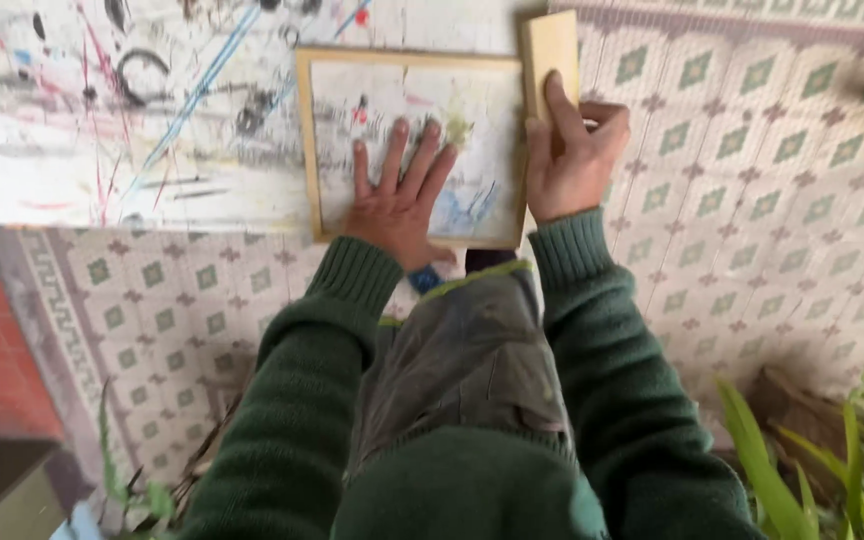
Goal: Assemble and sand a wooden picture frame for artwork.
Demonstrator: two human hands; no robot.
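Closest to my view is the green sweater [472,490], both sleeves running up from the bottom edge over grey trousers [467,350]. My left hand [399,195] lies flat, fingers spread wide, pressing on the paint-smeared panel inside a square wooden frame [309,150]; it grips nothing. My right hand [572,150] is curled round a small wooden block [550,50], thumb along its face, holding it upright against the frame's right edge near the top right corner. The frame lies on the patterned tile floor [772,200], its left part over a paint-streaked white sheet [122,110]. As I judge it, three frame sides look seated, and the right edge is what is being worked. Green leaves [782,470] crowd the floor's bottom right corner.
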